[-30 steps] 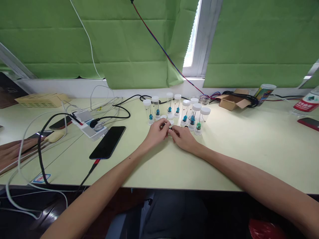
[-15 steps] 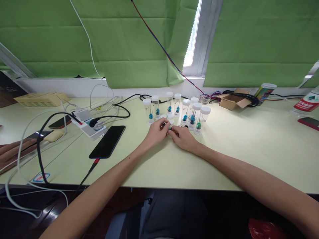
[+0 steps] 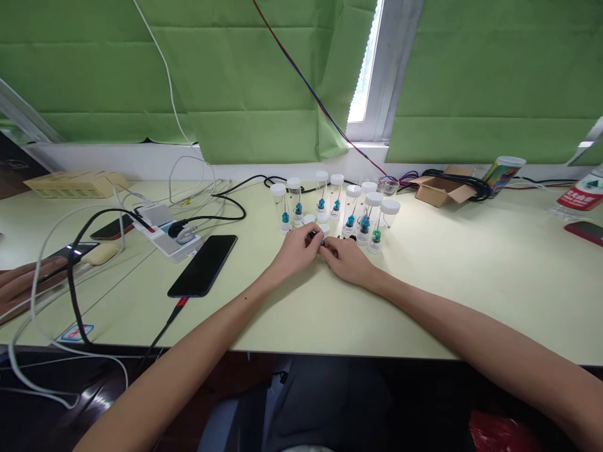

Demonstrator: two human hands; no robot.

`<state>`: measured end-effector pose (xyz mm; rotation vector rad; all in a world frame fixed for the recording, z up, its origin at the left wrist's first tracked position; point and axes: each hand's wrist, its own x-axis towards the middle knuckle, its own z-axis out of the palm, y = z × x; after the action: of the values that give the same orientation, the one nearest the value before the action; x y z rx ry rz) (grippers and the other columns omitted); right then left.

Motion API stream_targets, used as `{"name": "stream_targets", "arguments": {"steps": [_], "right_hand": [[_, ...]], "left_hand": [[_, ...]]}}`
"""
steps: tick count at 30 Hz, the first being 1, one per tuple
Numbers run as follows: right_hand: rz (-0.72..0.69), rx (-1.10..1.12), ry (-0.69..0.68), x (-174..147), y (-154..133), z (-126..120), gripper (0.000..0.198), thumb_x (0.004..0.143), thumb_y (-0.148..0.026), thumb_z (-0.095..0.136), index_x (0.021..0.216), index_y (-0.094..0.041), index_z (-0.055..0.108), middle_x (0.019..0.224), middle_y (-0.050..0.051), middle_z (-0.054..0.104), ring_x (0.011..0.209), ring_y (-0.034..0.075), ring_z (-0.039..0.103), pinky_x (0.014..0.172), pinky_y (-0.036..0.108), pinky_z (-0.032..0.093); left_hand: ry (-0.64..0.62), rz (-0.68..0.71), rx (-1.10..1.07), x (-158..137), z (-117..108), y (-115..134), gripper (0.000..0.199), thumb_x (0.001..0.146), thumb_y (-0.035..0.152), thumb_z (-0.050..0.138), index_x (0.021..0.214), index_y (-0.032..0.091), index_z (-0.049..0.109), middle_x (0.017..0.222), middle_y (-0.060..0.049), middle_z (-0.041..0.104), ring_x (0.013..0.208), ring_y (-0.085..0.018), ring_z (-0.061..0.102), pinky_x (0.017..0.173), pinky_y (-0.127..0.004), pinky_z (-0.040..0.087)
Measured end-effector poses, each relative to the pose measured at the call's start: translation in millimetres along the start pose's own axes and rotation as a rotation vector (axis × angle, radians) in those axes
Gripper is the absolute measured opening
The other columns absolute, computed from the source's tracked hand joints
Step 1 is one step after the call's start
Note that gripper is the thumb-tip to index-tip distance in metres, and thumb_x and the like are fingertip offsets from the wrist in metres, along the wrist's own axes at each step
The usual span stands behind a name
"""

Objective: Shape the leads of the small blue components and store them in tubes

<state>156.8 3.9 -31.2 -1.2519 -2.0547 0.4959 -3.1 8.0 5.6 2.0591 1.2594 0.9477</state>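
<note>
My left hand (image 3: 298,250) and my right hand (image 3: 347,258) meet at the middle of the table, fingertips almost touching. Both are closed in a pinch around a small dark piece with a hint of green (image 3: 322,242), mostly covered by the fingers, so its kind is unclear. Just beyond stand several clear tubes with white caps. Most, like the tube on the left (image 3: 282,210), hold a small blue part with a thin wire; one tube on the right (image 3: 382,226) holds a green part. White caps (image 3: 323,220) lie right behind my fingers, and a small black piece (image 3: 353,238) sits beside my right hand.
Left of my arm lies a black phone (image 3: 202,266) on a cable, near a power strip (image 3: 172,242) with tangled cords. Another person's hand (image 3: 28,285) rests at far left. Behind right are an open cardboard box (image 3: 438,190), a can (image 3: 504,176) and a bottle (image 3: 584,191).
The view has shifted very slightly. Both hands keep the same pinch at the same spot, with hardly any finger movement visible.
</note>
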Motion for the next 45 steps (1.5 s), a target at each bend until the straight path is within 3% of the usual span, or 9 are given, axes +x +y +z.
{"name": "stream_targets", "arguments": {"steps": [20,32,41,45], "right_hand": [[-0.025,0.019,-0.05,-1,-5,-5,0.038,0.105,-0.026,0.034,0.073,-0.021,0.052,0.065,0.0,0.062,0.062,0.016,0.056,0.071,0.03,0.041],[-0.03,0.11,0.04,-1,-2,-2,0.045,0.106,-0.036,0.029,0.069,-0.022,0.051,0.059,-0.001,0.061,0.061,0.016,0.059,0.072,0.03,0.043],[-0.002,0.176,0.096,-2,0,0,0.02,0.099,-0.038,0.049,0.099,-0.021,0.06,0.058,-0.005,0.061,0.051,0.013,0.052,0.06,0.026,0.038],[-0.023,0.14,0.104,-2,2,1,0.019,0.099,-0.036,0.049,0.096,-0.021,0.061,0.057,-0.005,0.06,0.051,0.013,0.051,0.06,0.025,0.037]], "left_hand": [[-0.034,-0.055,-0.199,2,1,-2,0.028,0.093,0.044,0.048,0.081,0.02,0.058,0.058,0.002,0.053,0.053,-0.013,0.05,0.054,-0.027,0.04],[-0.042,-0.052,-0.318,2,2,-7,0.032,0.094,0.045,0.05,0.076,0.02,0.055,0.06,0.0,0.056,0.051,-0.012,0.051,0.054,-0.028,0.042],[0.0,-0.074,-0.365,4,3,-7,0.028,0.094,0.043,0.051,0.08,0.02,0.056,0.057,0.002,0.055,0.049,-0.012,0.051,0.053,-0.028,0.042],[-0.003,-0.068,-0.36,4,2,-9,0.027,0.094,0.043,0.05,0.081,0.02,0.057,0.057,0.002,0.055,0.05,-0.013,0.051,0.054,-0.028,0.042]]}}
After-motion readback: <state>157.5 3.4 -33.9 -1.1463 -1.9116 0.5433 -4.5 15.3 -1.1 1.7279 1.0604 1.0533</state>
